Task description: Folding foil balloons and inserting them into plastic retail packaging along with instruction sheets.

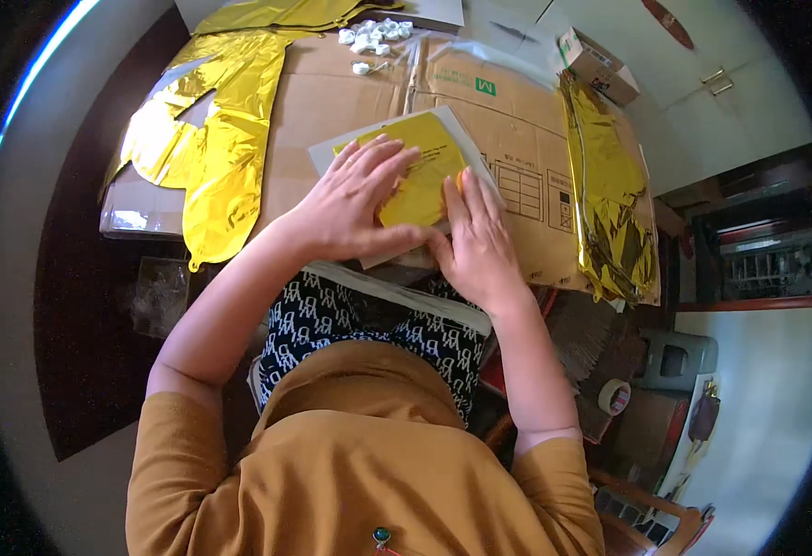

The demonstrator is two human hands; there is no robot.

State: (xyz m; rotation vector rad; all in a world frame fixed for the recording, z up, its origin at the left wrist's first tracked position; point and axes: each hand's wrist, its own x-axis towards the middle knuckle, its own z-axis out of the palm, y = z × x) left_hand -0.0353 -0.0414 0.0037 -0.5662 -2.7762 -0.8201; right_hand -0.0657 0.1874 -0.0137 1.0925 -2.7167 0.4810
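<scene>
Fingers [380, 169] over folded yellow foil [434, 176]

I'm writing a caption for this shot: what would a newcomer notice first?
First, the shiny gold foil shape draped at the cardboard's left. Then the left hand and right hand, over a gold piece near the middle. Small white pieces cluster toward the far edge.

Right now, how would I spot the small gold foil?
Find the brown cardboard, then the left hand and right hand at its near edge. Between them shows the gold foil. Unlike the foil shape on its left and the foil strip on its right, it's smaller with a pale border.
</scene>
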